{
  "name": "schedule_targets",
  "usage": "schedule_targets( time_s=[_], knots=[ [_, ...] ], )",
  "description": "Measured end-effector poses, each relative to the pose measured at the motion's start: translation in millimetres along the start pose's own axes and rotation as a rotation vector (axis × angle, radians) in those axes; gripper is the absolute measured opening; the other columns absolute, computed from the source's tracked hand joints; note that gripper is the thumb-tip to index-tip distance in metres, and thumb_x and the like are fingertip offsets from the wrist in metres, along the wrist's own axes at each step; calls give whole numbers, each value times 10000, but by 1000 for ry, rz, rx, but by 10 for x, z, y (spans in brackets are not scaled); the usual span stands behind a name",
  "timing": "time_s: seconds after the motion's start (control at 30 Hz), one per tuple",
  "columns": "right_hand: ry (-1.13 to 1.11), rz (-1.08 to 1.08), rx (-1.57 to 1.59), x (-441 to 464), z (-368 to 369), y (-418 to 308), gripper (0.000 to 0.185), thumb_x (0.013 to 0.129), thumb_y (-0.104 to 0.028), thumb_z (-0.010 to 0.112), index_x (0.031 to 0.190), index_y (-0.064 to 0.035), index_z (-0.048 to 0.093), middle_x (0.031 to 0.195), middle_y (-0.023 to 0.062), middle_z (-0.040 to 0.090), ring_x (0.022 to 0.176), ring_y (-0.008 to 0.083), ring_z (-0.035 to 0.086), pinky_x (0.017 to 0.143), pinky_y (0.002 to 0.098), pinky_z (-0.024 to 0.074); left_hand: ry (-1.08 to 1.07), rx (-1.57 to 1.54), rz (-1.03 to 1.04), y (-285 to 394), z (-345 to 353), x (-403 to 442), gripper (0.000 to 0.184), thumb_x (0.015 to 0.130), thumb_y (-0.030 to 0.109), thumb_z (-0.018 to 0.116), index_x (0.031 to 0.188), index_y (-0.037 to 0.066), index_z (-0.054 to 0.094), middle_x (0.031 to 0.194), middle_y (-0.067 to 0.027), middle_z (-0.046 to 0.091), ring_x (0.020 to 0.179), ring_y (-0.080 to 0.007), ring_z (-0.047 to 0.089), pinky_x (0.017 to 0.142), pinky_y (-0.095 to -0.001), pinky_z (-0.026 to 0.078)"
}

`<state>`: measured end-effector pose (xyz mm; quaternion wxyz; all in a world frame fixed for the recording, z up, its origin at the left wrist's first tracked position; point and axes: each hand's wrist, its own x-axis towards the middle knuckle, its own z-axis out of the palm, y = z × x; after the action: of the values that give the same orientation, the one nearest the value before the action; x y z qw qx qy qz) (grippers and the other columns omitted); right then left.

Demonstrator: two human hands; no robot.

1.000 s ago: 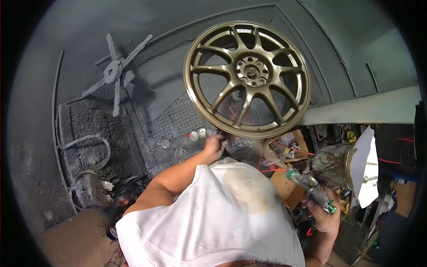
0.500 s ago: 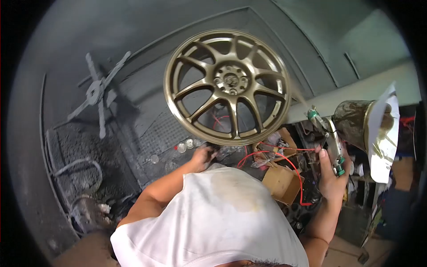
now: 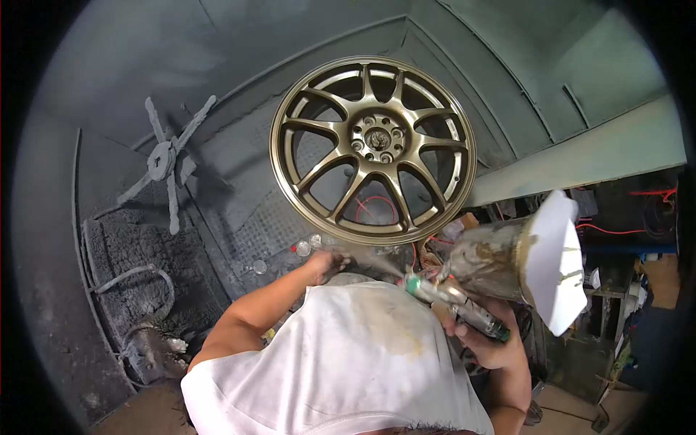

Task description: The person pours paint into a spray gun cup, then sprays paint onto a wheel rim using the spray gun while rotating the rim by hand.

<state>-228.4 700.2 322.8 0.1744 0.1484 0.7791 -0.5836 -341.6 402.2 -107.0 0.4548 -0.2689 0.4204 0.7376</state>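
My right hand (image 3: pixel 493 344) is wrapped around a spray gun (image 3: pixel 457 301) with a green-ringed nozzle. A paint-stained metal cup (image 3: pixel 486 257) is fixed to the gun, and white paper (image 3: pixel 554 264) covers its mouth. Fine mist drifts left from the nozzle, below the near rim of a bronze multi-spoke wheel rim (image 3: pixel 380 141). The wheel is raised above the floor, face toward me; its support is hidden. Just under its lower edge, my left hand (image 3: pixel 330 266) has curled fingers, and whatever they grip is hidden.
A grey-coated cross-shaped stand (image 3: pixel 163 161) is at the left, above a crusted dark block (image 3: pixel 138 254). Small clear cups (image 3: pixel 304 248) lie on the floor beyond my left hand. Cluttered shelves (image 3: pixel 609 312) line the right side. A red hose (image 3: pixel 377 199) shows through the spokes.
The spray gun and my right hand have swung left and toward my body, from the wheel's right side to below its near edge. The wheel's spokes have turned. My left hand stays nearly in place.
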Motion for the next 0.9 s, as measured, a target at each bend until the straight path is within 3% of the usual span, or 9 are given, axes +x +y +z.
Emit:
schedule_targets(
  time_s=[0.03, 0.13, 0.3, 0.4, 0.5, 0.67, 0.83, 0.87, 0.9],
  knots=[
    [-31, -50, -7, 69, 66, -54, 476, 892, -65, 728, 1351, 6, 624, 941, 63, 719, 880, 132, 662, 854, 280, 527, 18, 18, -33, 46, 64, -43, 269, 958, 2, 583, 1226, 20, 573, 1127, -113, 686, 941, -218, 675, 763, -303, 550],
    [241, -286, -50, 235, 139, -153, 509, 956, -86, 668, 1448, -24, 553, 932, 40, 712, 846, 86, 639, 797, 236, 523, 3, 49, -25, 165, 177, -178, 247, 961, 31, 610, 1206, 34, 582, 1112, -106, 689, 923, -209, 675, 778, -310, 549],
    [577, -266, 4, 348, -7, -157, 434, 957, -198, 660, 1317, 32, 583, 932, 7, 636, 759, 67, 547, 681, 223, 458, 84, 142, -8, 289, 35, -287, 235, 987, 77, 595, 1221, 63, 581, 1061, -76, 690, 916, -191, 665, 813, -336, 541],
    [647, -189, 75, 275, -139, -126, 396, 954, -81, 631, 1327, 35, 569, 1012, 25, 637, 850, 93, 575, 770, 240, 472, 177, 132, 391, 565, -303, -139, 269, 1002, 153, 578, 1248, 44, 584, 1061, -61, 691, 905, -176, 649, 837, -346, 536],
    [626, -179, 89, 273, -253, -114, 394, 952, -28, 617, 1334, 48, 555, 1041, 42, 643, 886, 111, 594, 815, 244, 484, 135, 35, 440, 1239, -309, -172, 290, 982, 209, 613, 1225, 53, 623, 1038, -67, 702, 890, -168, 654, 828, -333, 543],
    [593, -166, 161, 263, -131, -279, 530, 890, -178, 745, 1323, 61, 553, 978, 52, 656, 828, 120, 620, 735, 252, 510, 214, 95, 272, 1514, -10, -286, 242, 980, 241, 627, 1053, 29, 721, 986, -113, 734, 857, -239, 710, 807, -369, 584],
    [138, -197, 244, 163, -5, -524, 612, 834, -198, 789, 1348, 66, 586, 885, 60, 675, 760, 124, 625, 593, 257, 492, 182, -15, 322, 1284, 128, -181, 226, 961, 192, 653, 1058, -1, 719, 994, -123, 729, 850, -254, 703, 783, -384, 581],
    [74, -213, 303, 191, 33, -558, 608, 832, -153, 775, 1370, 59, 587, 883, 61, 682, 781, 140, 634, 636, 253, 488, 179, 8, 322, 1233, 217, -218, 262, 1037, 215, 517, 1119, 15, 666, 1027, -144, 699, 892, -264, 691, 804, -376, 584],
    [64, -211, 302, 232, 71, -584, 608, 832, -153, 775, 1370, 59, 587, 883, 61, 682, 781, 140, 634, 636, 253, 488, 177, -48, 311, 1130, 235, -166, 252, 1033, 214, 524, 1118, 27, 670, 1038, -136, 703, 908, -263, 686, 830, -384, 576]
  ],
)
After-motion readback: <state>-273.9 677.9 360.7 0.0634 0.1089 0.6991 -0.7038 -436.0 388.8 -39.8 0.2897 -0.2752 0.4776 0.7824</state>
